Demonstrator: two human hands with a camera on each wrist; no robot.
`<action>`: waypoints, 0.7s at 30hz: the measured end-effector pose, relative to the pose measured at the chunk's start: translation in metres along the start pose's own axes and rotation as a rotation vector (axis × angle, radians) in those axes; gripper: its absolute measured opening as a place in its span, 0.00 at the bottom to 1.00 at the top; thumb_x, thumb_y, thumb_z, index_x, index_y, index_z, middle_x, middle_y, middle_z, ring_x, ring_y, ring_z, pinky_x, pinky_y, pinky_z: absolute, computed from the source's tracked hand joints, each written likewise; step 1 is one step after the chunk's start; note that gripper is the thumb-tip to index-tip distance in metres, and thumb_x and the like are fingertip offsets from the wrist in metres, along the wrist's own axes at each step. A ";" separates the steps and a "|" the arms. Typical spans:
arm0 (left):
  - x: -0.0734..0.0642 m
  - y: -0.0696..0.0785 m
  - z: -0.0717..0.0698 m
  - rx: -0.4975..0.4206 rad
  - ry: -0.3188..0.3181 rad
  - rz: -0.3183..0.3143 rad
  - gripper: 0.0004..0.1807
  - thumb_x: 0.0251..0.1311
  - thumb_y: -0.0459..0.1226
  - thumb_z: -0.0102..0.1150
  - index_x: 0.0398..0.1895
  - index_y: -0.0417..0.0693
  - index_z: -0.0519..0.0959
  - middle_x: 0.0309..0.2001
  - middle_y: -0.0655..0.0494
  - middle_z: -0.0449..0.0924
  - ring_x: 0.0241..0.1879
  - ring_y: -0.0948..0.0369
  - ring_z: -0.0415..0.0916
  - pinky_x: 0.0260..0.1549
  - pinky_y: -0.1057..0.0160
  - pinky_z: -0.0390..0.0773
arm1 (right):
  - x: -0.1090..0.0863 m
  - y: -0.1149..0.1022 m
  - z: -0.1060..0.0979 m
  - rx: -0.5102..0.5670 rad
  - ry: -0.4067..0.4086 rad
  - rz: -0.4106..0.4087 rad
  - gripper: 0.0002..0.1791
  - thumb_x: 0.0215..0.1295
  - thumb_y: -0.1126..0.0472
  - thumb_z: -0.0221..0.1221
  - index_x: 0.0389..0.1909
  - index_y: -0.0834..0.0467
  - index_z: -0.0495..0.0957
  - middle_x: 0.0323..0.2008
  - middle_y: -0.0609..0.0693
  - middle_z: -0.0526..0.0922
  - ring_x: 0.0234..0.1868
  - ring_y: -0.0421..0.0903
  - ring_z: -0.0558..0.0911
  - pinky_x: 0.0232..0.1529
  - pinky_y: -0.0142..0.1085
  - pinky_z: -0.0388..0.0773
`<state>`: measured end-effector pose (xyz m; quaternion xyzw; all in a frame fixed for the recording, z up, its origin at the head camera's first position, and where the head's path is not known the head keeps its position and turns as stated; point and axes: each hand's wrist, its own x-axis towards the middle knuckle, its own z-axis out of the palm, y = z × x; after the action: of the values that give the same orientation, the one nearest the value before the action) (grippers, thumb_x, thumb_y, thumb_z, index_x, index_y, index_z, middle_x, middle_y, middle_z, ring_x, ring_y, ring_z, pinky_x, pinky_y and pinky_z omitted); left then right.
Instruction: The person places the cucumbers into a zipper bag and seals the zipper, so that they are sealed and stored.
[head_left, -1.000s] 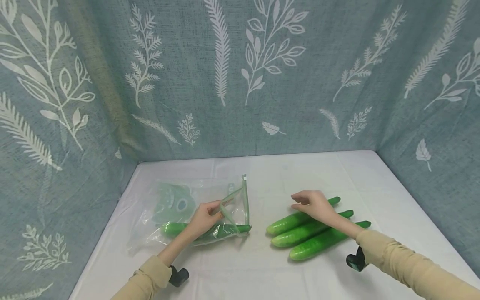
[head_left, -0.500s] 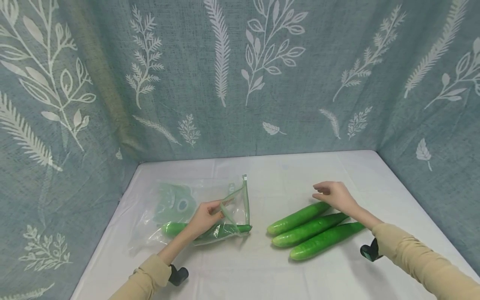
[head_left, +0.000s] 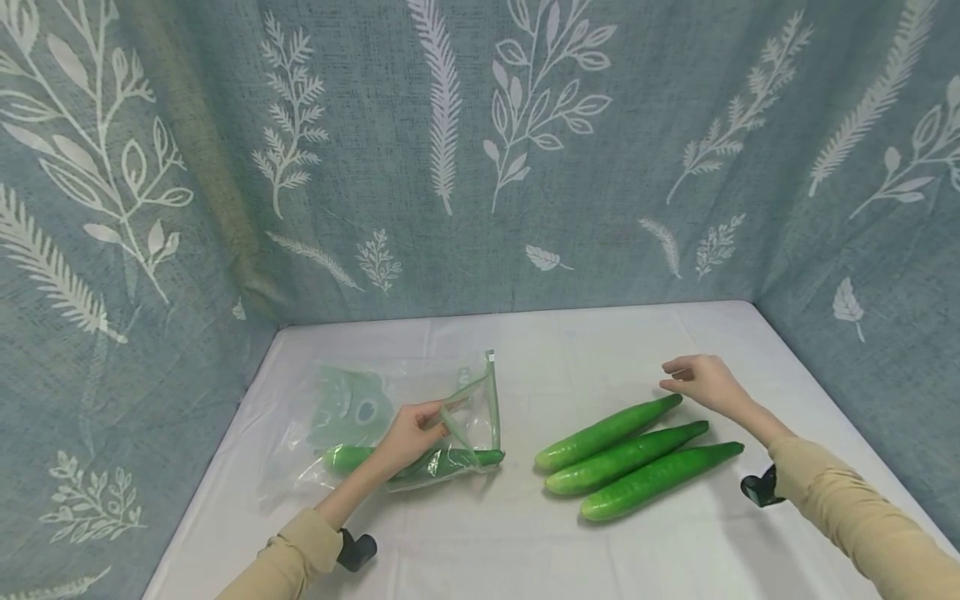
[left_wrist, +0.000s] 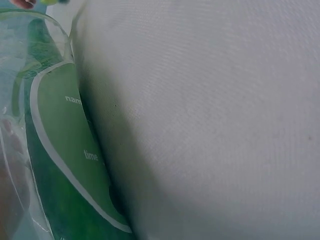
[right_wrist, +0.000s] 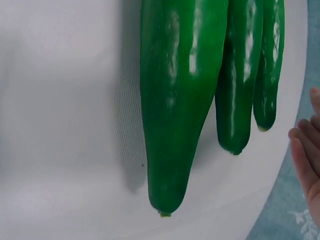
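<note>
Right hand (head_left: 705, 383) is shifted rightward, from over the three cucumbers (head_left: 626, 457) to near the farthest one's narrow end (head_left: 670, 402); right sleeve (head_left: 847, 500) is carried along. Cucumbers, earlier partly covered, are now fully exposed.

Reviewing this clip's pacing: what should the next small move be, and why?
Probably lower the right grip onto the farthest loose cucumber: this grip hangs empty near its narrow end, while the left grip holds the bag open, another cucumber mostly inside.

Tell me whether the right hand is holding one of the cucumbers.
No, the right hand holds nothing and is apart from the three loose cucumbers, which lie side by side.
</note>
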<state>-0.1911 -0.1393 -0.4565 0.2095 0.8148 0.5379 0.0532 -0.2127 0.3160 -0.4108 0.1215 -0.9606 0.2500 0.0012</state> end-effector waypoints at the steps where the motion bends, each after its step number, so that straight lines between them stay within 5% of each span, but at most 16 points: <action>1: 0.000 0.000 0.000 -0.003 -0.001 0.002 0.22 0.58 0.36 0.61 0.55 0.35 0.76 0.57 0.40 0.76 0.62 0.42 0.69 0.65 0.39 0.63 | 0.000 0.002 -0.001 -0.001 -0.003 0.007 0.21 0.61 0.60 0.62 0.49 0.72 0.77 0.46 0.68 0.82 0.45 0.63 0.83 0.44 0.51 0.82; 21: 0.002 0.001 -0.002 -0.016 -0.029 0.009 0.22 0.59 0.36 0.60 0.56 0.36 0.75 0.58 0.39 0.75 0.63 0.41 0.68 0.65 0.38 0.61 | -0.005 0.020 -0.003 -0.011 -0.011 0.064 0.21 0.62 0.60 0.61 0.49 0.74 0.76 0.47 0.71 0.80 0.45 0.65 0.82 0.43 0.52 0.83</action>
<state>-0.1937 -0.1401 -0.4543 0.2203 0.8087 0.5416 0.0642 -0.2130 0.3351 -0.4179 0.0921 -0.9653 0.2441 -0.0115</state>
